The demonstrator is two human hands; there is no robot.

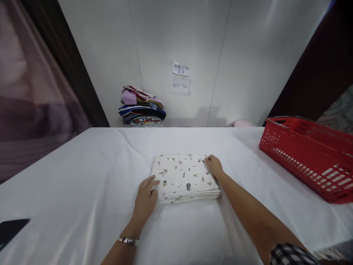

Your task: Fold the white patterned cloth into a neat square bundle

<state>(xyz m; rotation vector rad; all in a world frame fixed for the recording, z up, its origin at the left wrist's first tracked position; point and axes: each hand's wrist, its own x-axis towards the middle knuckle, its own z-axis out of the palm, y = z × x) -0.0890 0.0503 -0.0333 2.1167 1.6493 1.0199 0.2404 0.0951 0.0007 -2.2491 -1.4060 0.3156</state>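
White sheeting over the tabletop (pixel 82 176); at its middle, a folded cream cloth (pixel 184 177) printed with small motifs, lying flat in several layers. Left hand (pixel 146 197) at the cloth's near left corner, fingers bent and touching the edge, thumb on top, not closed round anything; metal bracelet (pixel 128 241) on that wrist. Right hand (pixel 213 165) at the cloth's far right corner, fingertips curled on the fabric there; whether pinched on it, impossible to tell. Checked sleeve (pixel 292 254) on the right arm, nearer than the cloth. Red plastic basket (pixel 309 156) well to the right of the cloth. Stack of folded clothes (pixel 142 106) beyond the cloth, against the wall, beside two paper notes (pixel 181 78). Dark flat object (pixel 11 229) far left of the cloth, at the tabletop's near edge.
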